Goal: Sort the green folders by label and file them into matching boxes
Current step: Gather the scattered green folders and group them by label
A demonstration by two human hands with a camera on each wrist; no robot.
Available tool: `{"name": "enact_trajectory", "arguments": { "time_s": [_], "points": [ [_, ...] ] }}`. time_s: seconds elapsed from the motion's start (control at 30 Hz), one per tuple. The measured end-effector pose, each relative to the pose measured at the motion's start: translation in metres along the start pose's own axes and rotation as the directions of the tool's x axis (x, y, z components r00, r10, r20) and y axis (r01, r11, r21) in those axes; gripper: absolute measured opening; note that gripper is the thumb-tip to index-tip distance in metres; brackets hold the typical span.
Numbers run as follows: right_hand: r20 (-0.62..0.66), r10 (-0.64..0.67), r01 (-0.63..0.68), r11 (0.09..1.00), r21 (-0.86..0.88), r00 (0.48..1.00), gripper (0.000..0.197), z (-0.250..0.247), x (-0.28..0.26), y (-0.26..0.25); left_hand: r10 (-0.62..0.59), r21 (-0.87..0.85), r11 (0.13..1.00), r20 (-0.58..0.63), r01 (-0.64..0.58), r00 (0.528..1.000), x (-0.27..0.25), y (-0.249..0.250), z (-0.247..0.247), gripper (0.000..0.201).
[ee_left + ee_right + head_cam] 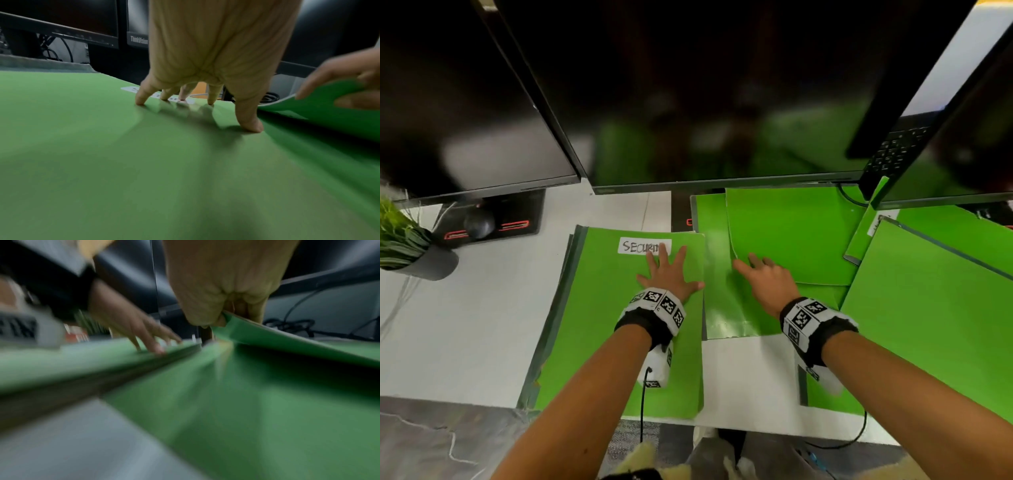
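Item 1: stack of green folders [619,325], at 7 o'clock on the white desk [472,325]. The top one bears a white label [642,246] reading "SECUR…", its end covered. The left hand [671,274] lies flat on it, fingers spread and straight, tips pressing the cover, gripping nothing.

Item 2: loose green folder [791,236], at 1 o'clock, lying over another green sheet [722,308]. The right hand [767,277] pinches its near left edge between thumb and fingers; in the right wrist view that edge is lifted and bowed. No label visible on this face.

Item 3: further green folders [928,308], overlapped, at 3 o'clock.

Item 4: monitors [705,96], across 12 o'clock; potted plant [404,240] at 9 o'clock. No filing boxes in view.

Handling, as judged: thin card, light, flexible, glossy and likely slippery on its neighbours. An edge pinch bends it; a hold nearer the spine or mid-edge would probably carry it flatter. The flat left hand seems meant to stop the stack sliding.
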State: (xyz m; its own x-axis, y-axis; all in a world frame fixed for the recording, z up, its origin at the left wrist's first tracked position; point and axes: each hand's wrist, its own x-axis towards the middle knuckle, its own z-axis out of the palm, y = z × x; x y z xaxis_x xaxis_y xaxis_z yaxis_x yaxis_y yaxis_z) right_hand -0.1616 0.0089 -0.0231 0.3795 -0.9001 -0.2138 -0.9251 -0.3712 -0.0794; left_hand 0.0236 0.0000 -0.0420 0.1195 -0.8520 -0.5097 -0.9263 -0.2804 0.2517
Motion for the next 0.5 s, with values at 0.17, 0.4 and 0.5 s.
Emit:
{"name": "enact_trajectory", "arguments": {
  "time_s": [0.17, 0.4, 0.5],
  "points": [
    [-0.359, 0.028, 0.144, 0.885, 0.442, 0.933, 0.061, -0.043, -0.016, -0.006, 0.095, -0.224, 0.963, -0.23, -0.147, 0.968, -0.005, 0.018, -0.024, 0.101],
    [-0.701, 0.227, 0.359, 0.729, 0.583, 0.676, 0.024, -0.107, -0.045, 0.018, 0.207, -0.22, 0.872, -0.644, -0.437, 0.737, -0.025, 0.056, -0.09, 0.073],
    [-0.775, 0.296, 0.428, 0.697, 0.575, 0.559, 0.018, -0.141, -0.054, 0.038, 0.261, -0.148, 0.844, -0.727, -0.515, 0.635, -0.031, 0.061, -0.11, 0.053]
  ]
}}
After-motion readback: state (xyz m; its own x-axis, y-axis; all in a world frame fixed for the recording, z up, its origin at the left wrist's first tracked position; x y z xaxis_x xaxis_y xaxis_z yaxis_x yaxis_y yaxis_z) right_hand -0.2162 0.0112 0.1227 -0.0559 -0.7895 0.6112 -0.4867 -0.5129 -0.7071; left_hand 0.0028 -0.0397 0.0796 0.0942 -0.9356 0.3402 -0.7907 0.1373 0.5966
